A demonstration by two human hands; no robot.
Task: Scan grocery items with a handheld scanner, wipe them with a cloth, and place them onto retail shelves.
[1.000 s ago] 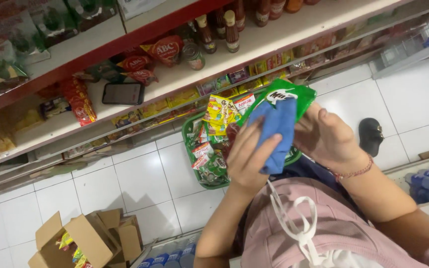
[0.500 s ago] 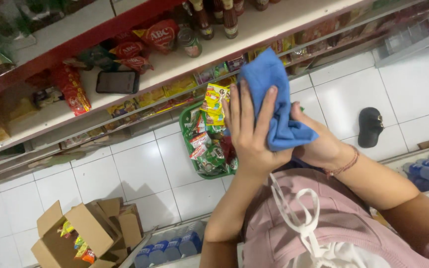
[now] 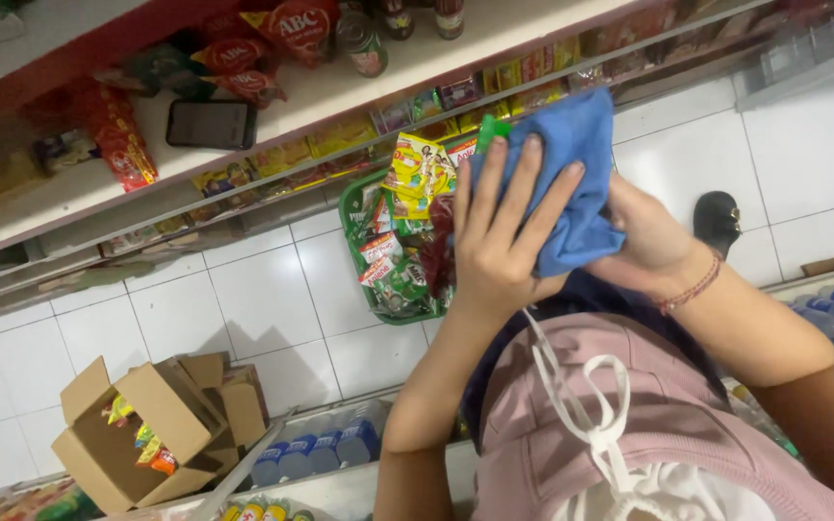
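I see open floor (image 3: pixel 243 299) left of the green basket (image 3: pixel 351 227); packed shelves (image 3: pixel 340 92) block the way above it.

Blue cloth (image 3: pixel 571 183), green basket (image 3: pixel 351 207)
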